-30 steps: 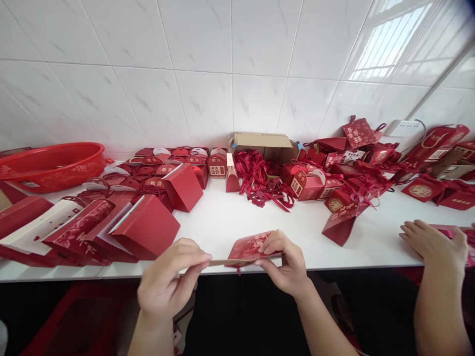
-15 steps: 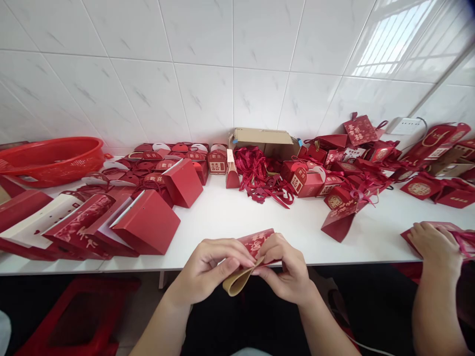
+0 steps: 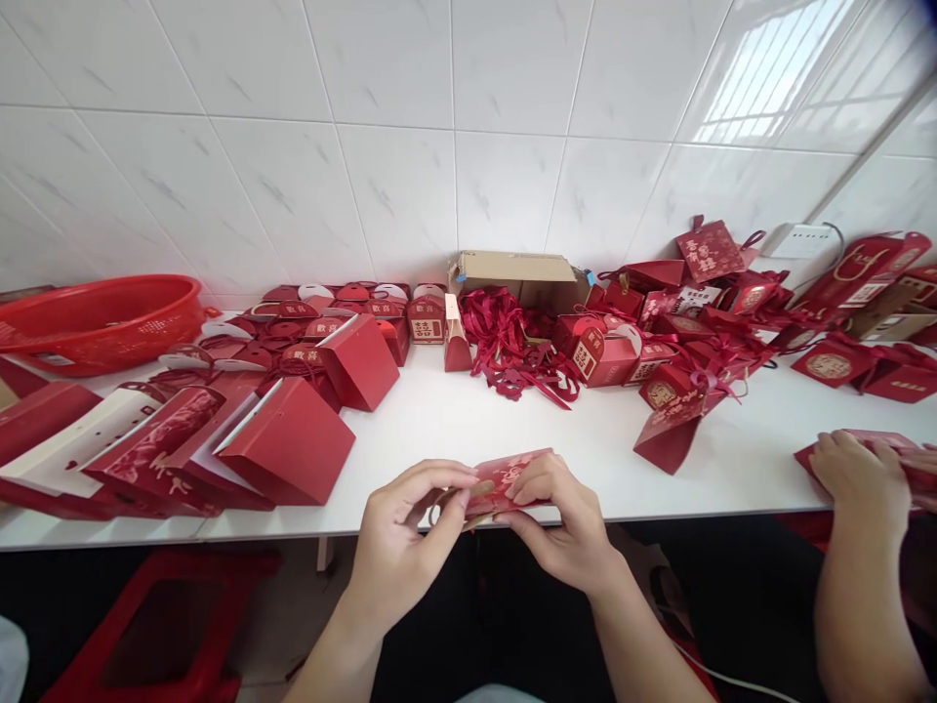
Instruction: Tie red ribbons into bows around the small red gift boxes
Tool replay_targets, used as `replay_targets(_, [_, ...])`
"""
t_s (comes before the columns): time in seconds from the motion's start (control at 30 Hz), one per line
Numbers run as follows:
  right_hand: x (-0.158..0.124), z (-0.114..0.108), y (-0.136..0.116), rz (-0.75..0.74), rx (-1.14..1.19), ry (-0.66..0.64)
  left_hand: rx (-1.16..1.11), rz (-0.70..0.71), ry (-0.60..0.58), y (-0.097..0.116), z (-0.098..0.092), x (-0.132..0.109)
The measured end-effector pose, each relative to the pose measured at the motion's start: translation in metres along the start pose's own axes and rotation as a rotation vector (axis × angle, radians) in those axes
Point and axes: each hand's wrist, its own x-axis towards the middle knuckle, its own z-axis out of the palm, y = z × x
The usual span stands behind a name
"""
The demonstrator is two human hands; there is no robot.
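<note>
At the table's front edge, a small red gift box [image 3: 505,471] with pale printed characters lies between my hands. My right hand [image 3: 556,508] grips its right side, thumb below and fingers on top. My left hand [image 3: 417,522] has thumb and fingers closed on a gold-tan ribbon [image 3: 481,487] at the box's left end. Part of the ribbon is hidden behind the fingers, so I cannot tell how it joins the box.
Several red boxes [image 3: 293,444] stand at left, near a red plastic basket [image 3: 102,322]. Dark red ribbons [image 3: 505,332] spill from a cardboard carton [image 3: 516,266]. More boxes [image 3: 688,332] pile up at right. A co-worker's hand [image 3: 856,469] holds another red box at far right.
The ribbon's loop that stuck out toward me has swung left and up with my left hand. The box shows more of its printed face. The co-worker's second hand has come into view.
</note>
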Motion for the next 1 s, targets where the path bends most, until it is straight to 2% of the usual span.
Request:
replay_targets(0.1, [0.0,0.0,0.0,0.011,0.008,-0.006,0.005,-0.043,-0.051,-0.002,0.002,0.0])
replay_targets(0.33, [0.003,0.0,-0.002,0.027,-0.001,-0.028,0.032,-0.022,-0.117,0.002,0.003,-0.001])
replay_targets(0.67, [-0.001,0.003,-0.001,-0.026,-0.014,-0.029,-0.167,-0.147,-0.349,-0.004,-0.002,0.002])
replay_targets(0.77, [-0.001,0.003,-0.001,0.011,-0.009,-0.001,-0.164,-0.053,-0.366,-0.01,-0.002,-0.001])
replay_targets(0.9, [-0.003,0.003,0.001,0.03,0.0,0.036,0.069,0.193,-0.338,-0.017,-0.004,-0.005])
replay_targets(1.0, [-0.005,0.006,0.001,0.024,-0.012,0.054,0.176,0.263,-0.325,-0.019,-0.005,-0.007])
